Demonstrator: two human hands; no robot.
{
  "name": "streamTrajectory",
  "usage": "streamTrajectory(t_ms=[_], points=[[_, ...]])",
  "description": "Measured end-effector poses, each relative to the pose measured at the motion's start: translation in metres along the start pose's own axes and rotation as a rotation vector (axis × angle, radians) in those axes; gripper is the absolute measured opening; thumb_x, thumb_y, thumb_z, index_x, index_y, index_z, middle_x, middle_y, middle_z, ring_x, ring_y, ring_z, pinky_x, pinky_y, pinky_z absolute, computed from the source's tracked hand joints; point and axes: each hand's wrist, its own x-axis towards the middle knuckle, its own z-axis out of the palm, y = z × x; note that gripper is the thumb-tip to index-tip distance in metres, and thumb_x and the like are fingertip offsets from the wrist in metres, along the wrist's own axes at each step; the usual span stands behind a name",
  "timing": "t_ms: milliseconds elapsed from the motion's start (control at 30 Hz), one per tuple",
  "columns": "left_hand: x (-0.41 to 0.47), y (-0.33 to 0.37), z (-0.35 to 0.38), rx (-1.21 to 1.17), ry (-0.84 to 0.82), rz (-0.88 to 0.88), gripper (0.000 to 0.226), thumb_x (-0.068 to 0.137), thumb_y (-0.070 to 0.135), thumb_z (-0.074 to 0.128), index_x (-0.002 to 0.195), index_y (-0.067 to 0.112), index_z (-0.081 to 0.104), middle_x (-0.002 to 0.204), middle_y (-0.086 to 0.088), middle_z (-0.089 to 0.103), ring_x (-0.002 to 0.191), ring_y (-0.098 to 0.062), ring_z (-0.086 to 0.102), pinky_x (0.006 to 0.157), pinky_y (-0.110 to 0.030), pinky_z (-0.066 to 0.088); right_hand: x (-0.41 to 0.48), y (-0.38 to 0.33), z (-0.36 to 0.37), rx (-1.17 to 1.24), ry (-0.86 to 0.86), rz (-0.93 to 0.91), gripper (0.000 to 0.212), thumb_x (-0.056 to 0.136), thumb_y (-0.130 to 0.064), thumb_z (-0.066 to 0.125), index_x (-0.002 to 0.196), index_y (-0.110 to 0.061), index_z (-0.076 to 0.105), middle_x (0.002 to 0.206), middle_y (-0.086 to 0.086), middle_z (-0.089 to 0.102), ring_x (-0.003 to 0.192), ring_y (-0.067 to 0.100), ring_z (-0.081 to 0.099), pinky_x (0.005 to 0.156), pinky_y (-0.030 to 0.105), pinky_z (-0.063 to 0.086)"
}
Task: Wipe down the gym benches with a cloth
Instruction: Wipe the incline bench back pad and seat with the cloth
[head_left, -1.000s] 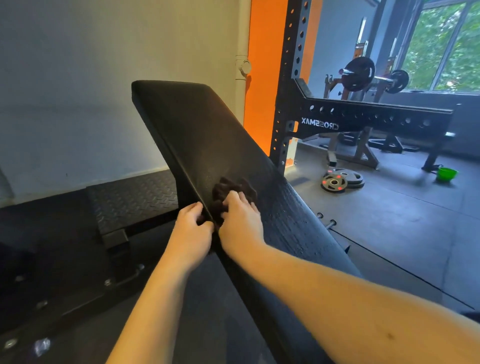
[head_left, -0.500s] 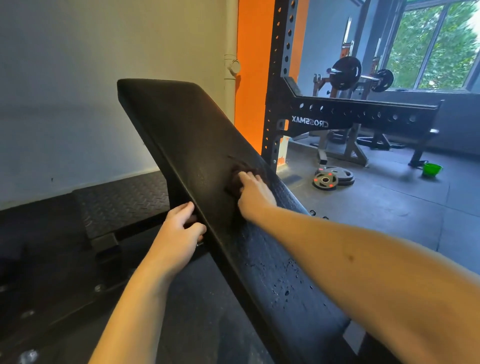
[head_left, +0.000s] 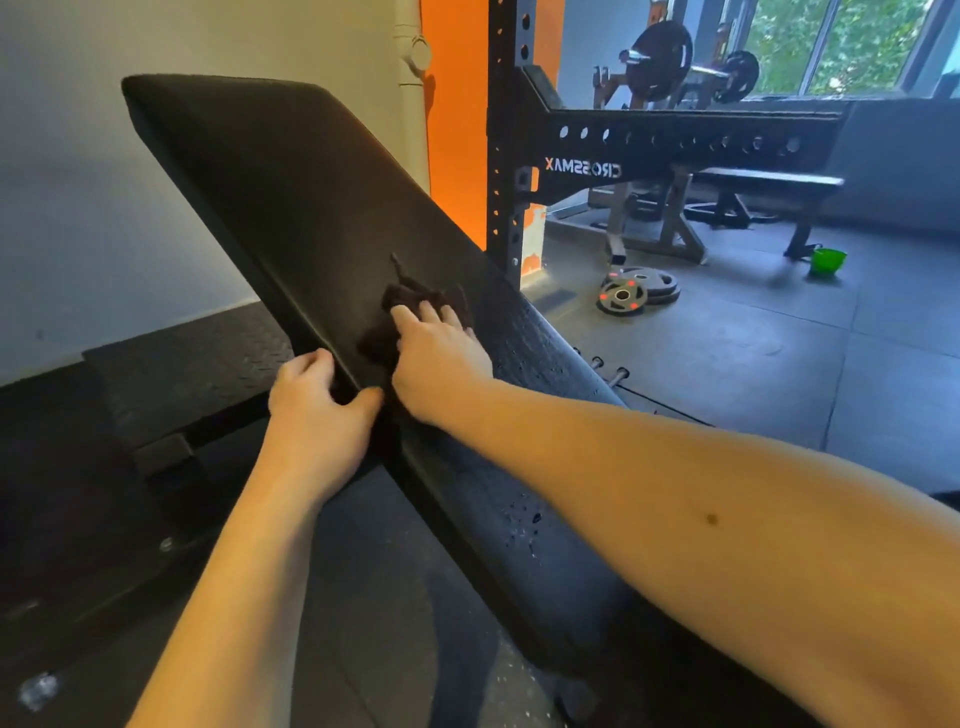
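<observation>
Black bench pad (head_left: 291, 171) — left hand (head_left: 317, 400) gripping edge, right hand (head_left: 439, 358) pressing cloth (head_left: 400, 306)

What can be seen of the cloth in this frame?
The cloth is a small, dark brown, fuzzy-looking rag, bunched rather than folded. It lies on the inclined black bench pad, near the pad's left edge. The right hand presses flat on it, covering its lower part, so its full shape is hidden. The left hand grips the pad edge just beside it; contact with the cloth is unclear.
</observation>
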Motion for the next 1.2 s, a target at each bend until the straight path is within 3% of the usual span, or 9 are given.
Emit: streamTrajectory(t_ms=[67, 200, 433, 600, 700, 833, 933, 1067, 1200], points=[[-0.002, 0.000, 0.007, 0.099, 0.026, -0.060, 0.062, 0.094, 0.037, 0.069, 0.148, 0.018, 0.047, 0.158, -0.003, 0.033, 0.144, -0.025, 0.033, 0.114, -0.047, 0.040, 0.017, 0.021, -0.005, 0.022, 0.007, 0.074, 0.059, 0.097, -0.015, 0.049, 0.154, -0.020, 0.033, 0.161, 0.010, 0.031, 0.152, 0.035, 0.018, 0.123, 0.056, 0.020], [-0.006, 0.003, 0.018, 0.100, 0.073, -0.069, 0.071, 0.100, 0.027, 0.064, 0.159, 0.014, 0.027, 0.165, 0.000, 0.017, 0.151, -0.022, 0.013, 0.118, -0.040, 0.028, 0.046, 0.069, -0.025, 0.024, 0.014, 0.238, 0.050, 0.096, -0.011, 0.050, 0.145, -0.017, 0.048, 0.147, 0.012, 0.048, 0.140, 0.037, 0.039, 0.118, 0.054, 0.032], [-0.012, 0.001, 0.014, 0.011, 0.067, -0.053, 0.078, 0.100, 0.027, 0.064, 0.163, 0.017, 0.018, 0.167, 0.004, 0.014, 0.154, -0.017, 0.011, 0.120, -0.038, 0.024, 0.059, 0.072, -0.035, -0.008, 0.047, 0.380, 0.032, 0.096, -0.012, 0.050, 0.125, -0.007, 0.062, 0.128, 0.015, 0.062, 0.119, 0.038, 0.057, 0.100, 0.047, 0.050], [-0.009, -0.008, 0.011, 0.004, 0.048, -0.011, 0.075, 0.098, 0.026, 0.067, 0.161, 0.016, 0.027, 0.165, 0.003, 0.017, 0.141, -0.009, 0.026, 0.105, -0.027, 0.034, -0.003, 0.012, -0.029, -0.108, 0.083, 0.201, 0.026, 0.093, -0.018, 0.055, 0.115, -0.011, 0.066, 0.116, 0.013, 0.067, 0.108, 0.036, 0.064, 0.082, 0.039, 0.047], [-0.005, -0.007, 0.013, 0.076, 0.065, -0.006, 0.061, 0.096, 0.026, 0.067, 0.150, 0.011, 0.044, 0.163, -0.001, 0.023, 0.148, -0.022, 0.021, 0.116, -0.040, 0.035, -0.021, -0.009, -0.019, -0.161, 0.011, 0.042, 0.034, 0.095, -0.023, 0.055, 0.126, -0.010, 0.061, 0.129, 0.015, 0.060, 0.120, 0.037, 0.057, 0.092, 0.043, 0.047], [-0.006, 0.011, 0.021, 0.157, 0.096, -0.082, 0.067, 0.100, 0.029, 0.061, 0.157, 0.008, 0.031, 0.165, -0.005, 0.018, 0.150, -0.025, 0.013, 0.115, -0.043, 0.030, -0.006, 0.018, -0.012, -0.152, -0.009, 0.063, 0.049, 0.095, -0.018, 0.057, 0.142, -0.007, 0.047, 0.148, 0.016, 0.045, 0.140, 0.039, 0.037, 0.108, 0.053, 0.040], [-0.008, 0.016, 0.024, 0.156, 0.106, -0.090, 0.072, 0.102, 0.029, 0.057, 0.161, 0.008, 0.021, 0.167, -0.004, 0.014, 0.151, -0.024, 0.010, 0.115, -0.041, 0.030, 0.016, 0.054, -0.022, -0.094, 0.034, 0.161, 0.041, 0.094, -0.012, 0.054, 0.135, -0.006, 0.055, 0.139, 0.016, 0.053, 0.133, 0.039, 0.045, 0.108, 0.053, 0.043], [-0.011, 0.010, 0.020, 0.083, 0.121, -0.087, 0.070, 0.103, 0.027, 0.056, 0.161, 0.010, 0.023, 0.167, -0.001, 0.017, 0.153, -0.019, 0.012, 0.116, -0.038, 0.029, 0.039, 0.088, -0.034, -0.064, 0.026, 0.285, 0.028, 0.095, -0.009, 0.055, 0.122, -0.006, 0.064, 0.122, 0.015, 0.062, 0.119, 0.038, 0.058, 0.099, 0.048, 0.051], [-0.014, 0.005, 0.015, -0.046, 0.108, -0.079, 0.067, 0.103, 0.025, 0.057, 0.161, 0.015, 0.026, 0.166, 0.005, 0.019, 0.154, -0.016, 0.016, 0.116, -0.035, 0.028, 0.052, 0.098, -0.049, -0.005, -0.016, 0.429, 0.034, 0.100, -0.012, 0.046, 0.129, -0.001, 0.059, 0.132, 0.022, 0.058, 0.125, 0.039, 0.055, 0.100, 0.043, 0.045]])
